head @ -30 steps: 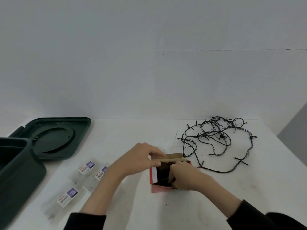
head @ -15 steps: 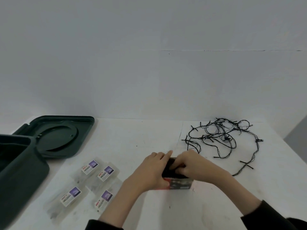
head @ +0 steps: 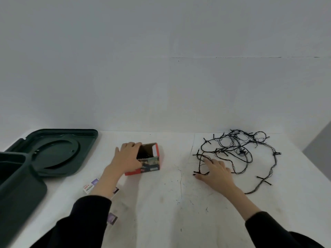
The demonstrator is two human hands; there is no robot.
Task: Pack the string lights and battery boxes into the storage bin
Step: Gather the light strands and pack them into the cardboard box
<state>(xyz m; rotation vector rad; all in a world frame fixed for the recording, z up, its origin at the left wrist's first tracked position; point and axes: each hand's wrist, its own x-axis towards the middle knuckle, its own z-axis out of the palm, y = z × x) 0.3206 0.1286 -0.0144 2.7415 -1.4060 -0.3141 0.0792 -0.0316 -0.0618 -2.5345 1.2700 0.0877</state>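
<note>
A white table point(head: 161, 215) filled the near half of the scene, its top scuffed with dark specks point(head: 179, 201) near the middle. A thin line point(head: 180, 181) ran across it from far to near, just right of centre. A dark green lid point(head: 53, 153) lay flat at the far left, a round recess in its face. Behind stood a plain pale wall point(head: 161, 68) with a faint level seam point(head: 232, 57) on its right half. A grey surface point(head: 320, 149) showed at the far right edge.

A plain indoor work area — bare pale wall point(head: 161, 77), white table point(head: 161, 217) (scuffed, ink-flecked) — kind of room unclear.
</note>
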